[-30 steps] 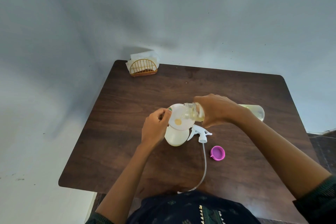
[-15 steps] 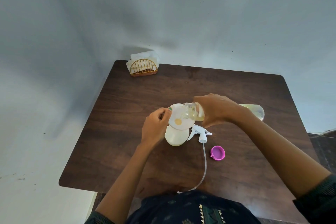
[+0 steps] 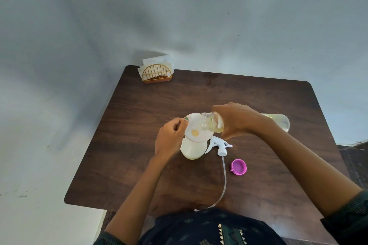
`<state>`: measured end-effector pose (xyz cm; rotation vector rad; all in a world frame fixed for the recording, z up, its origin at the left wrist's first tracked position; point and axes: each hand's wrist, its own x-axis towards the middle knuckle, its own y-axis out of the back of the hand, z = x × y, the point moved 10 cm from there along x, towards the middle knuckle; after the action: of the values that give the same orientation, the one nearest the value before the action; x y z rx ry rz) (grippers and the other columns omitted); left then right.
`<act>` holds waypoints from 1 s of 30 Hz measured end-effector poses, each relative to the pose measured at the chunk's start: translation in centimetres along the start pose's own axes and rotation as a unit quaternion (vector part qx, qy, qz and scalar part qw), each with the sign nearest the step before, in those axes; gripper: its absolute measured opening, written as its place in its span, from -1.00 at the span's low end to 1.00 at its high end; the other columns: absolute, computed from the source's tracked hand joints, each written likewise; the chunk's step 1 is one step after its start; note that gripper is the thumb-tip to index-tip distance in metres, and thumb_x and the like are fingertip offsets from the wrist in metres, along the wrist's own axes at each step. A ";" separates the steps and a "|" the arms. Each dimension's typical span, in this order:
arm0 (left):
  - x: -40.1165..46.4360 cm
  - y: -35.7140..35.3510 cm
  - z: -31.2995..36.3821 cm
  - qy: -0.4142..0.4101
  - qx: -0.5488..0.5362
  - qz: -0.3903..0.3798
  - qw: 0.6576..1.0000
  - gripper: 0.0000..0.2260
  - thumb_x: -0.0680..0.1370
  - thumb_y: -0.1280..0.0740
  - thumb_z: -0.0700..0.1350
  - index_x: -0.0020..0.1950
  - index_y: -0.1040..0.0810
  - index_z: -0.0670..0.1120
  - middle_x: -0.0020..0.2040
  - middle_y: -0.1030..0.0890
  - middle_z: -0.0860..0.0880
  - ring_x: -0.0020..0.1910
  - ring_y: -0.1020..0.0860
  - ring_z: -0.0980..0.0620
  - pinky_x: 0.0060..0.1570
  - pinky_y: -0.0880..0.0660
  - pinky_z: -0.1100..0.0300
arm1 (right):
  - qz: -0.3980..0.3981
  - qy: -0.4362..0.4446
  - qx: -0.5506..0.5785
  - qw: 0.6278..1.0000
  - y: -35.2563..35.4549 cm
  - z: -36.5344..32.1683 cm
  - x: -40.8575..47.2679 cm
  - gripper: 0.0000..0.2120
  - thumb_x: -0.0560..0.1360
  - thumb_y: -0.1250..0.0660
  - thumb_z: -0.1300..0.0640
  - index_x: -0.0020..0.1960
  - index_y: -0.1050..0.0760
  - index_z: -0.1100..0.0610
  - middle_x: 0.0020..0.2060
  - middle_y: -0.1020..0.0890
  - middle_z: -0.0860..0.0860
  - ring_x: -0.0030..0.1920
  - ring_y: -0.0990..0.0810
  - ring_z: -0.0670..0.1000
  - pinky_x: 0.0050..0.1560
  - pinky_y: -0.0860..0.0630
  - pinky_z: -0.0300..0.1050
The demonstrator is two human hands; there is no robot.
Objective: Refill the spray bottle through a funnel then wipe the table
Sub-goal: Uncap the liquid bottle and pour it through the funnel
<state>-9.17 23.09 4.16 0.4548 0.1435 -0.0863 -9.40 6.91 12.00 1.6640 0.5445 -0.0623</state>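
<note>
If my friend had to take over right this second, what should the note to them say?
Left hand: pinches the rim of the white funnel, steadying it on the spray bottle.
Right hand: grips the refill bottle, tipped on its side with its mouth over the funnel. Yellow liquid sits at the funnel's hole.
On the table: the spray head with its tube lies beside the bottle; the pink cap lies nearer the person; the napkin holder stands at the far corner.
Done: both bottles are open, funnel in, pouring under way.
Left: finish pouring, remove funnel, refit spray head, recap the refill bottle, wipe the table.
</note>
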 end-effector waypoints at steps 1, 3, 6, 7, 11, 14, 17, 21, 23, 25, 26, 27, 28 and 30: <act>0.0 0.0 0.0 -0.001 -0.002 -0.001 1.000 -0.73 0.50 -0.17 0.17 -0.32 -0.50 0.11 -0.43 -0.48 0.15 -0.42 -0.44 0.24 -0.25 -0.39 0.09 | 0.001 0.000 0.000 1.000 0.0 0.0 0.0 -0.56 0.27 -0.50 0.08 0.02 -0.34 -0.01 -0.18 -0.50 -0.08 -0.16 -0.49 -0.02 -0.36 -0.29 -0.26; 0.0 -0.1 -0.1 0.000 -0.005 -0.002 1.000 -0.72 0.50 -0.16 0.18 -0.32 -0.50 0.10 -0.43 -0.48 0.15 -0.43 -0.44 0.24 -0.26 -0.38 0.09 | 0.001 -0.001 0.001 1.000 0.0 0.1 0.0 -0.54 0.27 -0.51 0.07 0.07 -0.36 0.01 -0.17 -0.50 -0.08 -0.16 -0.50 -0.02 -0.35 -0.30 -0.27; 0.1 -0.1 -0.3 0.004 -0.007 0.000 1.000 -0.70 0.48 -0.15 0.22 -0.25 -0.54 0.08 -0.40 -0.52 0.11 -0.42 -0.46 0.24 -0.25 -0.42 0.08 | 0.002 -0.001 0.003 1.000 -0.1 0.1 0.2 -0.54 0.26 -0.52 0.06 0.04 -0.35 -0.01 -0.17 -0.51 -0.08 -0.16 -0.50 -0.02 -0.32 -0.33 -0.25; 0.1 -0.1 -0.4 0.004 -0.007 0.001 1.000 -0.70 0.47 -0.15 0.23 -0.23 -0.55 0.08 -0.38 -0.54 0.10 -0.41 -0.47 0.24 -0.25 -0.43 0.08 | 0.002 -0.002 0.003 1.000 -0.1 0.1 0.2 -0.54 0.26 -0.52 0.06 0.03 -0.34 -0.02 -0.17 -0.51 -0.08 -0.16 -0.50 -0.01 -0.30 -0.35 -0.24; 0.0 0.0 -0.3 0.006 -0.005 0.000 1.000 -0.68 0.48 -0.15 0.23 -0.23 -0.56 0.06 -0.36 -0.56 0.09 -0.40 -0.48 0.25 -0.25 -0.45 0.04 | 0.000 -0.004 0.003 1.000 -0.2 0.3 0.2 -0.55 0.26 -0.52 0.05 0.02 -0.33 -0.03 -0.15 -0.53 -0.07 -0.15 -0.51 -0.02 -0.27 -0.39 -0.21; 0.0 0.0 -0.3 0.008 -0.002 0.000 1.000 -0.66 0.46 -0.14 0.25 -0.18 -0.58 0.06 -0.30 -0.59 0.04 -0.37 -0.51 0.24 -0.18 -0.54 -0.09 | -0.003 -0.005 0.001 1.000 -0.1 0.2 0.1 -0.55 0.27 -0.51 0.05 -0.02 -0.28 -0.06 -0.17 -0.50 -0.09 -0.16 -0.50 -0.02 -0.29 -0.36 -0.22; 0.0 -0.1 -0.3 0.006 -0.001 -0.001 1.000 -0.66 0.47 -0.15 0.25 -0.17 -0.58 0.06 -0.28 -0.60 0.03 -0.36 -0.51 0.24 -0.15 -0.55 -0.11 | -0.003 -0.004 -0.001 1.000 0.0 0.0 -0.1 -0.54 0.28 -0.51 0.06 -0.05 -0.25 -0.06 -0.20 -0.47 -0.10 -0.19 -0.47 -0.03 -0.34 -0.30 -0.26; 0.1 -0.2 -0.4 0.007 -0.002 0.000 1.000 -0.68 0.45 -0.14 0.28 -0.16 -0.57 0.12 -0.29 -0.60 0.06 -0.34 -0.53 0.19 -0.14 -0.56 -0.13 | -0.004 -0.003 0.003 1.000 0.1 -0.1 -0.1 -0.53 0.28 -0.51 0.07 -0.06 -0.23 -0.06 -0.20 -0.47 -0.11 -0.19 -0.47 -0.04 -0.37 -0.25 -0.29; 0.1 -0.2 -0.5 0.008 -0.003 0.000 1.000 -0.70 0.46 -0.15 0.28 -0.18 -0.56 0.14 -0.29 -0.60 0.07 -0.33 -0.53 0.17 -0.16 -0.56 -0.12 | -0.004 -0.003 0.003 1.000 0.2 -0.1 -0.2 -0.53 0.28 -0.52 0.08 -0.05 -0.24 -0.06 -0.19 -0.47 -0.10 -0.18 -0.47 -0.03 -0.37 -0.25 -0.30; 0.1 -0.2 -0.4 0.008 -0.007 0.000 1.000 -0.70 0.47 -0.15 0.26 -0.22 -0.55 0.13 -0.33 -0.58 0.08 -0.35 -0.51 0.18 -0.22 -0.53 -0.06 | -0.004 -0.003 -0.001 1.000 0.2 -0.1 -0.2 -0.54 0.28 -0.51 0.09 -0.05 -0.24 -0.05 -0.19 -0.48 -0.09 -0.18 -0.48 -0.02 -0.37 -0.26 -0.28; 0.1 -0.2 -0.3 0.007 -0.008 -0.001 1.000 -0.70 0.47 -0.15 0.26 -0.24 -0.54 0.12 -0.35 -0.56 0.08 -0.38 -0.49 0.20 -0.25 -0.49 -0.02 | -0.003 -0.002 -0.002 1.000 0.3 -0.1 -0.2 -0.54 0.28 -0.51 0.09 -0.05 -0.24 -0.04 -0.19 -0.49 -0.08 -0.18 -0.49 -0.02 -0.37 -0.27 -0.27; 0.1 -0.2 -0.3 0.006 -0.009 -0.001 1.000 -0.69 0.47 -0.15 0.26 -0.25 -0.54 0.11 -0.36 -0.55 0.07 -0.39 -0.48 0.22 -0.25 -0.47 0.00 | -0.003 -0.002 -0.002 1.000 0.3 -0.1 -0.2 -0.54 0.28 -0.51 0.09 -0.05 -0.25 -0.04 -0.19 -0.49 -0.08 -0.17 -0.49 -0.01 -0.36 -0.28 -0.27; 0.1 -0.2 -0.3 0.006 -0.009 -0.001 1.000 -0.69 0.46 -0.15 0.27 -0.23 -0.54 0.10 -0.34 -0.56 0.06 -0.39 -0.48 0.23 -0.25 -0.48 0.00 | -0.003 -0.003 -0.001 1.000 0.3 -0.1 -0.2 -0.54 0.27 -0.51 0.09 -0.04 -0.26 -0.04 -0.18 -0.50 -0.08 -0.17 -0.50 -0.01 -0.35 -0.31 -0.26; 0.1 -0.3 -0.3 0.007 -0.010 -0.002 1.000 -0.69 0.46 -0.15 0.27 -0.21 -0.55 0.10 -0.32 -0.58 0.05 -0.39 -0.50 0.25 -0.23 -0.49 -0.02 | -0.003 -0.006 0.001 1.000 0.3 -0.1 -0.1 -0.55 0.27 -0.51 0.08 0.00 -0.31 -0.02 -0.16 -0.52 -0.07 -0.15 -0.51 -0.01 -0.28 -0.41 -0.23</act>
<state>-9.19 23.00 3.74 0.4352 0.1584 -0.0865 -9.45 6.93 12.33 1.6629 0.5416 -0.0774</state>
